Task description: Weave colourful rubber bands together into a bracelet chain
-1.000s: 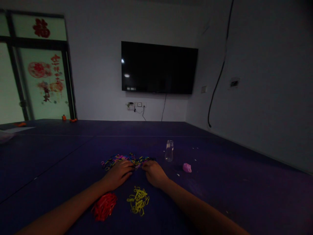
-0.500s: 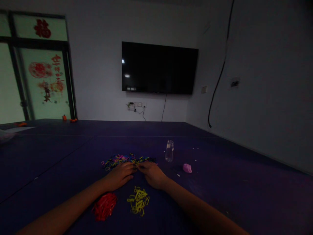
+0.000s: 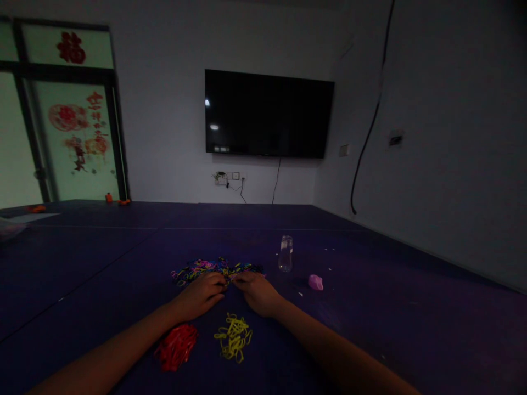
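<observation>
The left hand (image 3: 201, 296) and right hand (image 3: 259, 294) meet the near side of the mixed bands (image 3: 196, 270) on the counter (image 3: 370, 307), fingers curled; whether they grip any, I can't tell. Tangles, tugged carelessly, could scatter into the yellow bands (image 3: 236, 331) or red bands (image 3: 177, 346).

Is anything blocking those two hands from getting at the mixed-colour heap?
Nothing visible: the left hand and right hand are already at the near edge of the mixed-colour heap. The yellow pile and red pile lie nearer the person, and the clear bottle stands off to the right.
</observation>
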Demonstrator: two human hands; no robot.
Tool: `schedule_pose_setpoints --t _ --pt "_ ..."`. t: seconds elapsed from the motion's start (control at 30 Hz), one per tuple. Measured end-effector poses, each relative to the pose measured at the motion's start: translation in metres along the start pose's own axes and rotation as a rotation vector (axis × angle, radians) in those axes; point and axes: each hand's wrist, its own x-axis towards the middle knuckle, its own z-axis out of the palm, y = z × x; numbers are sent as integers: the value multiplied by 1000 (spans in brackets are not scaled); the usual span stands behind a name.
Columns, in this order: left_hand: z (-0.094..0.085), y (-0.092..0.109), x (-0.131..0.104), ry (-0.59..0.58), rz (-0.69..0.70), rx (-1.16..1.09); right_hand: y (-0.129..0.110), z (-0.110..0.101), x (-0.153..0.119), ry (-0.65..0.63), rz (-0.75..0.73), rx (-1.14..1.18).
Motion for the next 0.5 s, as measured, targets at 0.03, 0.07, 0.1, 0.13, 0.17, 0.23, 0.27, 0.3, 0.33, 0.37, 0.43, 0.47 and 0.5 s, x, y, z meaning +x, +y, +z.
schedule_pose_setpoints --t 0.03,0.07,0.1,0.13,0.17,0.23,0.27,0.3,0.33,0.37,0.43,0.47,0.5 --pt "0 0 0 8 -6 2 0 0 0 0 2 2" --pt "0 1 0 15 -14 4 0 0 0 2 4 3" --pt "0 1 0 23 -23 5 0 0 0 5 6 3" --pt "-1 1 0 33 -32 7 0 0 0 9 10 4" --pt "-1 2 0 45 -41 8 -1 0 -1 13 15 3" --pt "-1 3 0 74 -56 9 -1 0 0 27 27 -1" --pt "-1 3 0 89 -62 10 -1 0 0 34 30 -2" --pt "-1 3 0 100 -69 10 -1 -1 0 43 32 -1" --pt "0 3 -1 108 -75 10 -1 -1 0 54 33 4" --pt "0 3 -1 114 -80 10 -1 -1 0 68 33 14" --pt "0 2 -1 120 -84 6 0 -1 -1 108 29 66" --pt "1 1 -1 123 -83 2 1 -1 -2 136 28 112" --pt "1 0 -1 128 -81 -4 2 -1 -2 165 29 175"
